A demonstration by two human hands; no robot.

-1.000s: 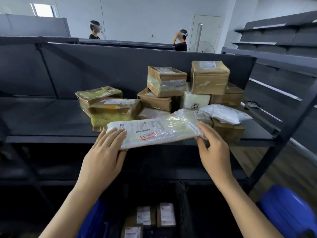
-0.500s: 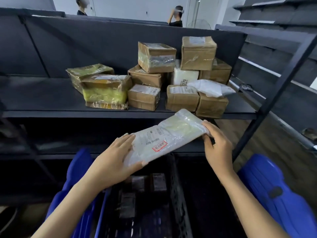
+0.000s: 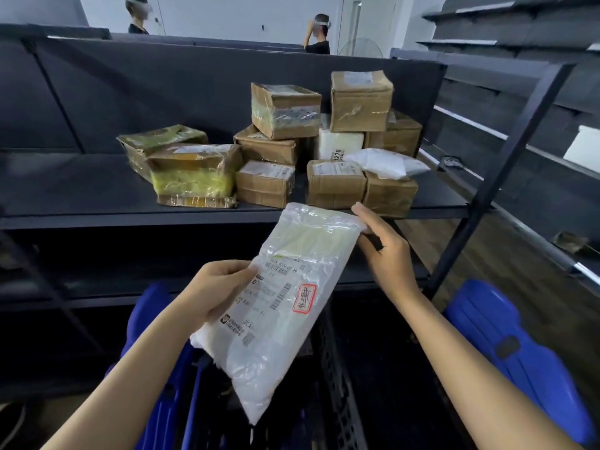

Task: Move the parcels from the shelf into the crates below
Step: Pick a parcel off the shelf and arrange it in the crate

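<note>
White parcel, red-stamped; brown boxes; blue crates.

We held a clear plastic parcel tilted below the shelf, our left hand gripping its left edge and our right hand touching its upper right corner with loose fingers. Under it sat dark crates. On the shelf stayed taped cardboard boxes and a white bag.
</note>
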